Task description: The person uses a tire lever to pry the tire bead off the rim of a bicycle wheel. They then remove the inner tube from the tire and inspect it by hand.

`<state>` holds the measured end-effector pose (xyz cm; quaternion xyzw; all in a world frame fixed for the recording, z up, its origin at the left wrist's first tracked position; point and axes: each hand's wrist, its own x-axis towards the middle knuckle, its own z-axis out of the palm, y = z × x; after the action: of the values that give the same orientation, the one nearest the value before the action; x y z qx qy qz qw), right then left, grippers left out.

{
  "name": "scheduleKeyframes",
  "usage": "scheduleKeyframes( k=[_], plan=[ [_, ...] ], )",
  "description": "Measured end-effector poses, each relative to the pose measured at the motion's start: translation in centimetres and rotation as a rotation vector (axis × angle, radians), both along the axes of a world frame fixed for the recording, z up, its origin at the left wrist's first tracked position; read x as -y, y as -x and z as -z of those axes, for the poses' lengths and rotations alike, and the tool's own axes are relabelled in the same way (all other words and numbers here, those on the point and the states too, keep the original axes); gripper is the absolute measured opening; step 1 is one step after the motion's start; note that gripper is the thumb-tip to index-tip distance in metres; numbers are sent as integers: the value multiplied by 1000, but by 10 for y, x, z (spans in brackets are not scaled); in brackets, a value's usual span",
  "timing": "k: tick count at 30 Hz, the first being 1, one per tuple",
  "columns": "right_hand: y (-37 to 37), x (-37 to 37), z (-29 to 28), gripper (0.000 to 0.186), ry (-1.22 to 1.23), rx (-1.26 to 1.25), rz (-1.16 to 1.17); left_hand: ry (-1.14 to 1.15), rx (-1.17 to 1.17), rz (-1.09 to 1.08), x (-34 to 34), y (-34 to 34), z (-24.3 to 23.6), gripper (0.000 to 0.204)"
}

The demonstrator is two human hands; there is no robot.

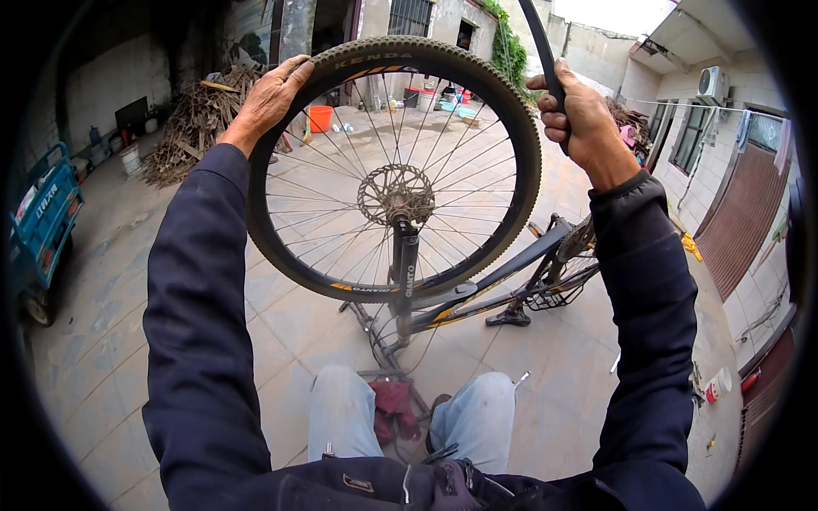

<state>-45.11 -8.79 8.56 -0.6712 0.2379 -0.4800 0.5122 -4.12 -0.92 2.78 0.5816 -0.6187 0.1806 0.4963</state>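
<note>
A bicycle stands upside down before me, its front wheel raised and still in the fork (409,260). My left hand (271,104) is closed over the wheel's knobbly black tyre (527,145) at the upper left. To the right of the wheel, my right hand (586,123) grips a flat black rubber inner tube (542,41), which runs up out of view. A brake disc (368,200) sits at the hub among the spokes. The dark frame (490,281) with orange marks stretches back to the right, and the rear wheel (571,268) is partly hidden by my right forearm.
Dark red cloth or gloves (394,407) lie between my knees. A small metal tool (521,380) is on the tiled floor beside my right knee. A white tub (718,386) stands far right, a blue cart (43,204) at left. Behind are a woodpile (196,128) and an orange bucket (320,118).
</note>
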Motion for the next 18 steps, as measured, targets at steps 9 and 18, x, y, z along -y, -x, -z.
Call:
scheduleKeyframes(
  k=[9, 18],
  plan=[
    [27, 25, -50, 28, 613, 291, 268, -85, 101, -193, 25, 16, -26, 64],
    [-65, 34, 49, 39, -102, -233, -92, -150, 129, -179, 41, 16, -43, 62]
  ],
)
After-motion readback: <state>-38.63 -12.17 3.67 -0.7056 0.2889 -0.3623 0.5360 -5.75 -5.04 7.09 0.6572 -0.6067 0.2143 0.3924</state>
